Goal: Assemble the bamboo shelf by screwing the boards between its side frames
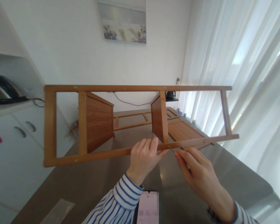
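A wooden ladder-like frame [130, 88] with two shelf panels [99, 121] fixed to it stands on its side on the grey table [88, 180]. My left hand [143, 158] grips the frame's lower rail [102, 154], fingers curled over it. My right hand [196, 171] is pinched on a small thin tool or screw [172, 150] whose tip touches a hole in that rail, just right of my left thumb.
A second wooden frame [133, 119] and a loose shelf panel [185, 130] lie further back on the table. A phone [147, 207] lies by the near edge. White cabinets [16, 146] stand at left, curtains [235, 62] at right.
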A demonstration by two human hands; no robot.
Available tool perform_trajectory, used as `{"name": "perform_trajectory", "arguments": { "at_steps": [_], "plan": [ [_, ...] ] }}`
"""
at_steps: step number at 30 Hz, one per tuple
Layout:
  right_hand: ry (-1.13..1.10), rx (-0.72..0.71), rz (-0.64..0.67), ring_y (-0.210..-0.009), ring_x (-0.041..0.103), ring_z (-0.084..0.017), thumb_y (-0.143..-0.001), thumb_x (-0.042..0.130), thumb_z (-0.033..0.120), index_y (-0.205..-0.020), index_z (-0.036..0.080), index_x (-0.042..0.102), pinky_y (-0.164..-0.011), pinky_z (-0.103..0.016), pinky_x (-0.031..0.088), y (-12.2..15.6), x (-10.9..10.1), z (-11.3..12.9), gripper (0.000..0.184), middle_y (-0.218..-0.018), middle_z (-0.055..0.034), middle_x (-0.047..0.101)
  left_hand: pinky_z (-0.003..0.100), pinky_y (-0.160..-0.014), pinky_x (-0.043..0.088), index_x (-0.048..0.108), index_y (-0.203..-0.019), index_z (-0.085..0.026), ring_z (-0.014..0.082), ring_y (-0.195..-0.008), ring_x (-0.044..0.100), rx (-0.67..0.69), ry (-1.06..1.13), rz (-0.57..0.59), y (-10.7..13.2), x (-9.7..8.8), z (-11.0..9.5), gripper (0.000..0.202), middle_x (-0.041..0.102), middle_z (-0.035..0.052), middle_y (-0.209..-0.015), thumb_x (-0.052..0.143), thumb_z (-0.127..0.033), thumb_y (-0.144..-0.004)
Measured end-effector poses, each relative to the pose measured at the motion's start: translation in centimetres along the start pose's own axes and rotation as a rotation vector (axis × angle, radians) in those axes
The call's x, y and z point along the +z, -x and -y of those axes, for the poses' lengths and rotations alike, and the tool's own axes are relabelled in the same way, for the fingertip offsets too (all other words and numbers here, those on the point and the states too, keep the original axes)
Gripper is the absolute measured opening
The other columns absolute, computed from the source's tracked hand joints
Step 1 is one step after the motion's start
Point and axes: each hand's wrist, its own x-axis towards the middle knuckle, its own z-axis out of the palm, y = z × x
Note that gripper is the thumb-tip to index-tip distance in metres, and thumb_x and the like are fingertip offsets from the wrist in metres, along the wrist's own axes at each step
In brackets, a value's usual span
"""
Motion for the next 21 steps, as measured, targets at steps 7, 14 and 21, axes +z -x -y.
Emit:
{"name": "perform_trajectory", "arguments": {
  "at_steps": [7, 14, 21],
  "plan": [
    [-0.06, 0.036, -0.038, -0.068, 0.059, -0.015, -0.09, 0.05, 0.013, -0.104, 0.017, 0.056, -0.063, -0.027, 0.048, 0.3, 0.7, 0.5, 0.015, -0.077, -0.0043, 0.063, 0.031, -0.059, 0.032, 0.059, -0.073, -0.02, 0.0174, -0.065, 0.053, 0.017, 0.041, 0.057, -0.1, -0.4, -0.2, 0.033, 0.058, 0.0024, -0.066, 0.052, -0.049, -0.087],
    [-0.164, 0.176, -0.046, -0.062, 0.06, -0.014, -0.09, 0.049, 0.018, -0.1, 0.02, 0.058, -0.058, -0.025, 0.048, 0.5, 1.2, 0.9, 0.014, -0.074, -0.0021, 0.064, 0.033, -0.059, 0.03, 0.058, -0.069, -0.019, 0.0183, -0.063, 0.05, 0.035, 0.046, 0.054, -0.2, -0.3, -0.2, 0.036, 0.055, 0.002, -0.061, 0.05, -0.05, -0.087],
    [-0.603, 0.654, -0.025, -0.056, 0.061, -0.013, -0.089, 0.052, 0.033, -0.096, 0.02, 0.058, -0.05, -0.022, 0.047, 0.3, 1.9, 2.1, 0.016, -0.066, -0.0012, 0.066, 0.033, -0.059, 0.028, 0.056, -0.066, -0.019, 0.0178, -0.062, 0.049, 0.059, 0.055, 0.054, -0.4, -0.3, -0.2, 0.037, 0.054, 0.0015, -0.06, 0.051, -0.049, -0.087]
  ]
}}
